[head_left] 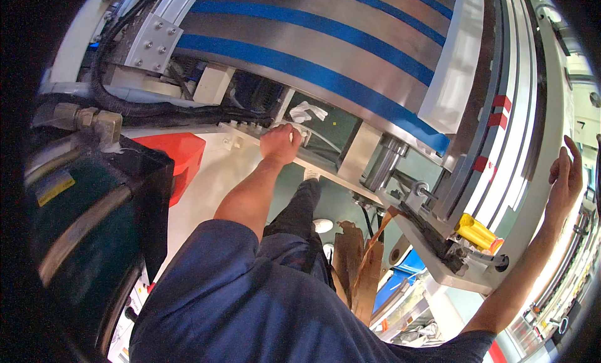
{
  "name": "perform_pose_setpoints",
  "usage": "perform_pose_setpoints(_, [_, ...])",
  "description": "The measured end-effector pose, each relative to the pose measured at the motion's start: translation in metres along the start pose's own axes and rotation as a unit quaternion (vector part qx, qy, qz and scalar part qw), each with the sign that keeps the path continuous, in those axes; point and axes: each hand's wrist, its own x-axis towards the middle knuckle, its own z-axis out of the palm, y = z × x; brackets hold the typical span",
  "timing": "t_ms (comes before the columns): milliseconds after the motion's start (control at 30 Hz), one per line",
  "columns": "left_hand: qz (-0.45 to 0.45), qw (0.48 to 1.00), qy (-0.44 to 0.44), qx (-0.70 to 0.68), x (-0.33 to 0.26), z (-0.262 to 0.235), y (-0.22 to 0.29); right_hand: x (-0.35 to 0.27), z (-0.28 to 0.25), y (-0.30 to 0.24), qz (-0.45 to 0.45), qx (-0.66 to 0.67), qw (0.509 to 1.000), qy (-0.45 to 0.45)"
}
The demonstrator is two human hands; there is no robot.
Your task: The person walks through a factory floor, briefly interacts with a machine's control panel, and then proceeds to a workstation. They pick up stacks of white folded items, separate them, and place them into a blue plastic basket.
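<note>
My left hand (280, 142) is closed over the pale metal frame bar (325, 167) at the front of a large machine. Its fingers are curled, and what they hold, if anything, is hidden. Just beyond it lies a crumpled white cloth (308, 111), beside a slim metal rod. My right hand (566, 178) is raised at the far right with its fingers stretched out and apart. It is nearest to the machine's pale side panel (543, 119); whether it touches anything there, I cannot tell. No object shows in it.
A metal bed with blue stripes (325, 53) spans the top. On the left are a red block (178, 159), a thick black cable (103, 81) and a dark green roller (81, 231). A yellow cylinder (479, 231) sits on the right frame. Torn brown cardboard (357, 263) stands below.
</note>
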Motion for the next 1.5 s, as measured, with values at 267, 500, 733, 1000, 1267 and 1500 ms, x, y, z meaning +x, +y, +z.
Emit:
perform_pose_setpoints(267, [0.015, 0.999, 0.031, -0.007, 0.001, 0.003, -0.002, -0.002, -0.001, -0.011, 0.01, 0.029, 1.0, -0.005])
perform_pose_setpoints(500, [0.015, 0.999, 0.031, 0.033, 0.001, 0.005, -0.004, 0.001, 0.0, -0.014, 0.03, 0.085, 0.996, -0.023])
perform_pose_setpoints(733, [0.024, 0.998, 0.057, 0.018, 0.0, 0.003, 0.001, -0.002, 0.0, -0.018, 0.028, 0.152, 0.988, -0.019])
perform_pose_setpoints(1000, [0.024, 0.998, 0.065, 0.002, -0.002, -0.003, 0.008, -0.003, -0.003, -0.018, 0.026, 0.122, 0.992, -0.022])
perform_pose_setpoints(1267, [0.001, 1.0, -0.006, 0.015, 0.0, -0.001, 0.004, -0.002, -0.001, -0.016, 0.035, 0.107, 0.993, -0.031])
perform_pose_setpoints(1500, [0.039, 0.997, 0.056, -0.031, -0.003, -0.001, 0.002, -0.005, 0.004, 0.023, 0.038, 0.029, 0.999, 0.012])
